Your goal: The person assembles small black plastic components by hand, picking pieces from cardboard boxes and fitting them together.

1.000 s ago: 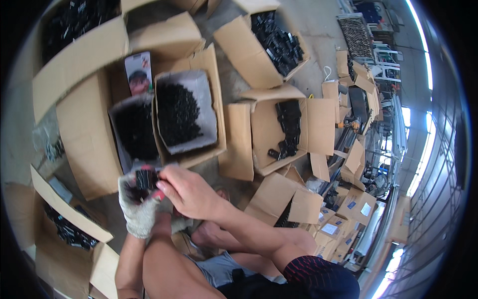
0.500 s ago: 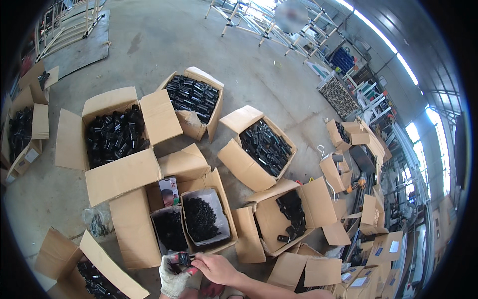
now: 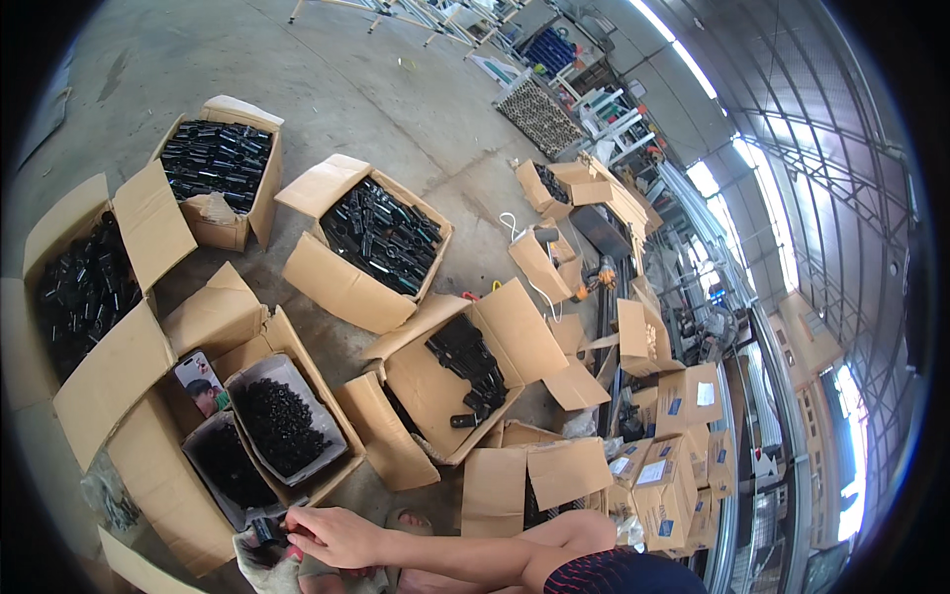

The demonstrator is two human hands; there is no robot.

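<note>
My left hand (image 3: 265,572), in a whitish work glove, sits at the lower edge and grips a small black plastic part (image 3: 265,531). My bare right hand (image 3: 338,538) comes in from the right, its fingertips pinched together against that part; whatever they hold is hidden. Just beyond both hands stands an open cardboard box (image 3: 322,473). Inside it are two grey-lined bins, one with a heap of small black pieces (image 3: 282,416), the other with finer black pieces (image 3: 230,463). A phone (image 3: 201,382) with a lit screen leans in the box's far corner.
Around me are open cartons of black parts: one far left (image 3: 89,287), one at the back (image 3: 218,163), one mid-floor (image 3: 381,238), and a partly filled one (image 3: 470,366) to the right. Stacked closed cartons (image 3: 661,495) and a drill (image 3: 599,277) lie farther right.
My view has turned to the right, so the boxes appear farther left and more tilted. Both hands stay together at the black plastic part.
</note>
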